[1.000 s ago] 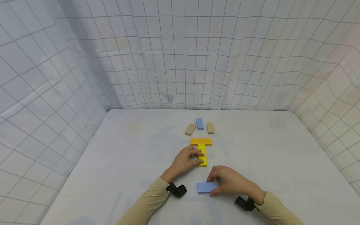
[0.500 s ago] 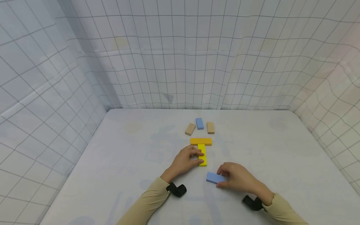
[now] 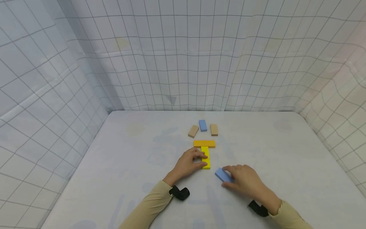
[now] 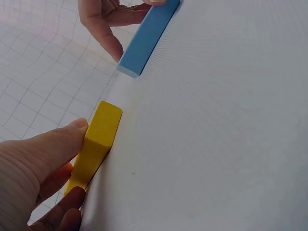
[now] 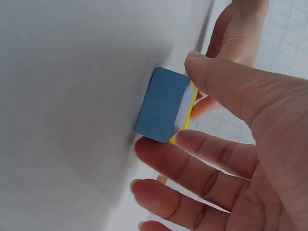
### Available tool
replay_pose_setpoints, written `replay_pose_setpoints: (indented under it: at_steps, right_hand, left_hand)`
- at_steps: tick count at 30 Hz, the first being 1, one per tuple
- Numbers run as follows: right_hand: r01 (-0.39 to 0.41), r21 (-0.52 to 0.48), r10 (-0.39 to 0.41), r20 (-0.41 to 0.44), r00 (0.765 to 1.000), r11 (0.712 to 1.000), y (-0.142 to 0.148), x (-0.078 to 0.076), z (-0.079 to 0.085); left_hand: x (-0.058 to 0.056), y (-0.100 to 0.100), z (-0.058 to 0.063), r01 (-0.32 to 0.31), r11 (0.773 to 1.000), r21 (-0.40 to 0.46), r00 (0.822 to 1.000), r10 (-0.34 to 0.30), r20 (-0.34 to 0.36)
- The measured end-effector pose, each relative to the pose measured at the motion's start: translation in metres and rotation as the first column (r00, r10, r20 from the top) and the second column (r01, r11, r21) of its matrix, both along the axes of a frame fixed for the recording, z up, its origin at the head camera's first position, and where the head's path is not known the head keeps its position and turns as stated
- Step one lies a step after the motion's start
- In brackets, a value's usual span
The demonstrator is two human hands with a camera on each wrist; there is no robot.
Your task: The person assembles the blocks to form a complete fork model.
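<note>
Right hand (image 3: 243,179): thumb on one side, fingers on the other, and it had the near blue block (image 3: 223,175) pinched!
Near blue block: there it was, slanted, just right of the yellow blocks (image 3: 205,149) and apart from them; flat or slightly raised, I couldn't tell.
Left hand (image 3: 188,162): well, its bent thumb and fingers held the yellow blocks; how firmly, I couldn't tell.
Orange block (image 3: 204,144): it lay crosswise at the yellow blocks' far end, a T!
Far blue block (image 3: 203,125): it sat between the left tan block (image 3: 193,131) and the right tan block (image 3: 214,129), all untouched.
Step in hand: positioning the near blue block, by the look of it, the left hand steadying.
Next move: it seemed to call for a controlled angle and undisturbed yellow blocks.
</note>
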State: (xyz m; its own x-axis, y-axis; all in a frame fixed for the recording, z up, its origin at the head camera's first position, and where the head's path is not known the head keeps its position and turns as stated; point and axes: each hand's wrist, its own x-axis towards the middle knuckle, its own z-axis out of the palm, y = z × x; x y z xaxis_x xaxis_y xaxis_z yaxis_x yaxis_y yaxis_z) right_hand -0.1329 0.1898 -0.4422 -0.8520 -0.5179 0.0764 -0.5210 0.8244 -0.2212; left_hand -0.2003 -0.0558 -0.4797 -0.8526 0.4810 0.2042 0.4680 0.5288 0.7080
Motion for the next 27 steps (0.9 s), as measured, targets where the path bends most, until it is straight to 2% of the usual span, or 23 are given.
replay_pose_setpoints:
  at_steps: [4,10,17,27]
  right_hand:
    - [-0.010,0.038,0.010,0.008,1.000,0.999,-0.002,0.004,0.003]
    - [-0.056,0.002,0.055,0.041,0.998,0.998,-0.002,0.008,0.008]
    - [-0.106,-0.031,0.107,0.018,0.994,0.994,0.009,-0.002,0.009]
    - [-0.185,-0.072,0.194,0.165,0.967,0.980,0.021,-0.018,0.007]
  left_hand:
    - [0.000,0.000,-0.001,0.003,1.000,-0.001,1.000,-0.003,-0.006]
    - [0.001,0.000,-0.001,0.003,1.000,0.001,1.000,-0.003,-0.009]
    - [0.001,0.000,0.000,0.000,1.000,0.007,1.000,0.000,-0.004]
    - [0.001,0.000,0.001,-0.009,1.000,-0.002,1.000,0.009,0.014]
